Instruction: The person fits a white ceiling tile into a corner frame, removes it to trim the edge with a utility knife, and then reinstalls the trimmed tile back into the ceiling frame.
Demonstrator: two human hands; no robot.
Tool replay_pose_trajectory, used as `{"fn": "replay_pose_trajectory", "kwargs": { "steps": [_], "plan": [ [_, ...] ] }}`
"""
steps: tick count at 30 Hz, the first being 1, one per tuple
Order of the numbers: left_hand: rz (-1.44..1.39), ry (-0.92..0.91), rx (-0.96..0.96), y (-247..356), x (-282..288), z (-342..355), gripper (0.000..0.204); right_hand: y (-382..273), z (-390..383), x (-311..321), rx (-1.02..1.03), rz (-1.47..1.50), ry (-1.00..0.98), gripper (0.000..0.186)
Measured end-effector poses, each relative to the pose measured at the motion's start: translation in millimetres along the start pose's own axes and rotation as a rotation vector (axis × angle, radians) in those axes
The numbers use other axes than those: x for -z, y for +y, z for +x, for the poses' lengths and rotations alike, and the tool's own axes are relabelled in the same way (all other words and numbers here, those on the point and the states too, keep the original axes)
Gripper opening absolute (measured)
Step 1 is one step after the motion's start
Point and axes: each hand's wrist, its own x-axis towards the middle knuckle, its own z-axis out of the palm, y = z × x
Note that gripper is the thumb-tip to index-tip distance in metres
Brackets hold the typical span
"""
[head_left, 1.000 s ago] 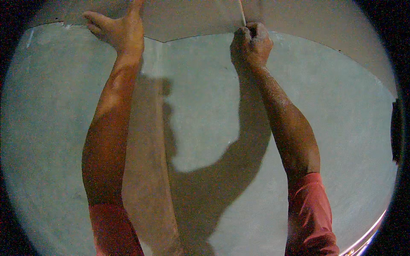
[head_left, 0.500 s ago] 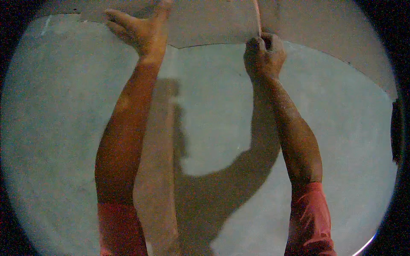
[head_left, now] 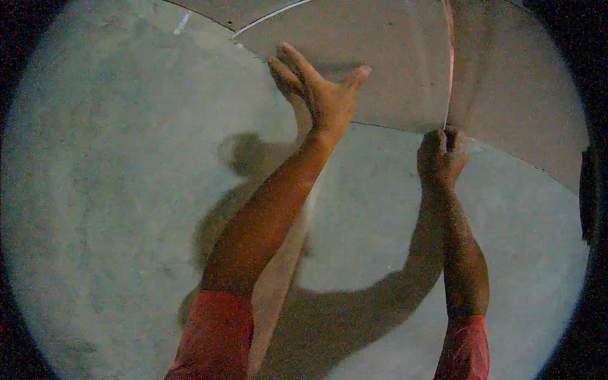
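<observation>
Both my arms reach up toward a brownish board (head_left: 392,69) that meets the top of a pale green wall (head_left: 114,177). My left hand (head_left: 326,101) is open, its fingers spread and its palm turned up at the board near the wall's corner; whether it presses on the board is hard to tell. Further right, my right hand (head_left: 442,159) is closed at the board's lower edge. A thin pinkish-white line (head_left: 450,69) runs up along the board from its fingertips. What those fingers hold, if anything, is too dark to make out.
A vertical corner edge (head_left: 304,221) runs down the wall beside my left forearm. Dark shadows (head_left: 367,316) of my arms fall across the wall. At upper left a white curved strip (head_left: 272,14) borders the board, and a dark object (head_left: 586,196) stands at the far right rim.
The view has shifted, showing more of the board and its left end. My left hand's thumb now points out to the right. My right hand stays closed at the lower end of the pinkish-white line.
</observation>
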Motion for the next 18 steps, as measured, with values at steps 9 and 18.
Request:
{"fn": "replay_pose_trajectory", "kwargs": {
  "steps": [9, 18],
  "plan": [
    [0.065, -0.106, -0.139, -23.8, 13.4, -9.7, 0.134, -1.6, -14.2, -21.6, 0.115, -0.083, 0.018, 0.031],
    [0.119, -0.009, -0.271, -37.9, 25.8, -25.6, 0.119, 20.2, -42.5, -49.3, 0.051, -0.133, 0.031, 0.024]
  ]
}}
